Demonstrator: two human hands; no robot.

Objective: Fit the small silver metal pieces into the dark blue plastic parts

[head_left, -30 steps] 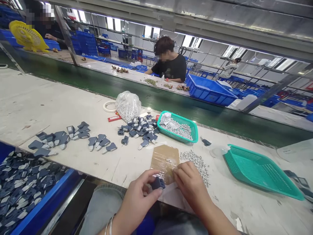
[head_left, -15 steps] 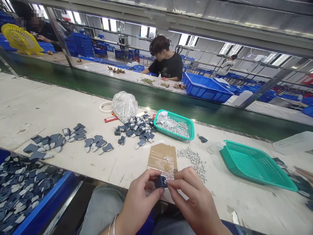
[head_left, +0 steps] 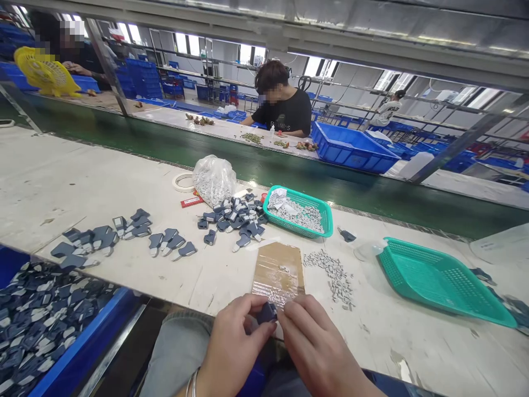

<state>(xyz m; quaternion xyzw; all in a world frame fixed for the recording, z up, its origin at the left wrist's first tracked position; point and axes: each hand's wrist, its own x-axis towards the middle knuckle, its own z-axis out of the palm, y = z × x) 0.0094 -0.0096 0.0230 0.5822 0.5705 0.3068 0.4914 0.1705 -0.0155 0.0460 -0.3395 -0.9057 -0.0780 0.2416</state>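
My left hand (head_left: 233,344) grips a small dark blue plastic part (head_left: 266,312) at the table's near edge. My right hand (head_left: 314,347) pinches the same part from the other side, and the fingers hide much of it. Just beyond my hands lies a piece of brown cardboard covered with clear tape (head_left: 278,274). To its right is a scattered heap of small grey-white pieces (head_left: 330,275). Further up the white table, dark blue parts with pale tips lie in a pile (head_left: 233,220) and in looser groups (head_left: 132,226).
A teal basket of small pieces (head_left: 298,211), a larger teal tray (head_left: 438,281), a plastic bag (head_left: 214,181) and a tape roll (head_left: 184,182) stand on the table. Parts fill a blue bin (head_left: 82,325) at lower left. Beyond a green conveyor belt (head_left: 248,176), a co-worker (head_left: 285,107) sits working.
My hands have come together around the dark blue part, and my right hand has left the taped cardboard. Both hands now sit lower, nearer the table's edge.
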